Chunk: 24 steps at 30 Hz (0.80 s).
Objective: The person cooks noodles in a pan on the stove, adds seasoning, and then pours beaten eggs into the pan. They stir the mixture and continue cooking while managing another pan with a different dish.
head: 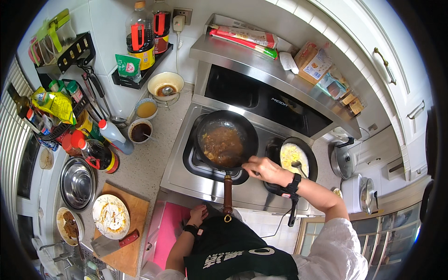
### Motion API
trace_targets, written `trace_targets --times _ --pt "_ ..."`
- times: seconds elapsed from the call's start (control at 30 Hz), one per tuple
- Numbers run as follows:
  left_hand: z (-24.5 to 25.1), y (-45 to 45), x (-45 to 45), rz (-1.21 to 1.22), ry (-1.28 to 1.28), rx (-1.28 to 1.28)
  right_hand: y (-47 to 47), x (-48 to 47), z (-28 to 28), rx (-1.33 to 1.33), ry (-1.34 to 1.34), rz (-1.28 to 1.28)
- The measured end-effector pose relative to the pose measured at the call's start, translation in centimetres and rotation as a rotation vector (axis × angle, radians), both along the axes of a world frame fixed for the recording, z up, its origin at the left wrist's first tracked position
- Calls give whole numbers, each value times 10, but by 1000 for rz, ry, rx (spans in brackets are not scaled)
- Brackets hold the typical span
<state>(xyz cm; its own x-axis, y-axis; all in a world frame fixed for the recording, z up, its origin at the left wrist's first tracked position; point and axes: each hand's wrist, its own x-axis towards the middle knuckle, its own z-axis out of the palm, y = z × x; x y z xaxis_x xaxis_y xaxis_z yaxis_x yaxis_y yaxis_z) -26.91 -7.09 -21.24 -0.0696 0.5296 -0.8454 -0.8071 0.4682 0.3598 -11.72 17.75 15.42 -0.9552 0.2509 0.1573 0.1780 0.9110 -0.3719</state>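
Observation:
A dark wok [252, 129] sits on the left burner of the steel gas stove [175, 171], its wooden handle [228, 196] towards me. Brown sauce with food pieces [220, 143] bubbles in it. My right hand [262, 169] grips a dark cooking utensil over the wok's near right rim; the utensil's end is down in the sauce and hard to make out. Low at the stove's front edge, against the dark apron [238, 241], is my left hand [198, 214], fingers curled; whether it holds anything is unclear. A second pan [311, 157] holds pale yellow-and-white food with a metal spoon [296, 164].
Left of the stove stand bowls of dark sauce [140, 131] and yellowish liquid [146, 109]. A cleaver [110, 243] and stained plate [111, 217] lie on the wooden board [140, 210]. Bottles [99, 155] crowd the left counter. The range hood [266, 101] overhangs the stove's back.

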Motion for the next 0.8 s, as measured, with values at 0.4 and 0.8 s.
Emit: trace_targets --times 0.4,0.8 --pt "35 -36 -21 56 -29 106 17 -25 -15 72 11 -6" --pt "41 -61 -46 168 -69 83 4 -3 -7 29 41 -148"
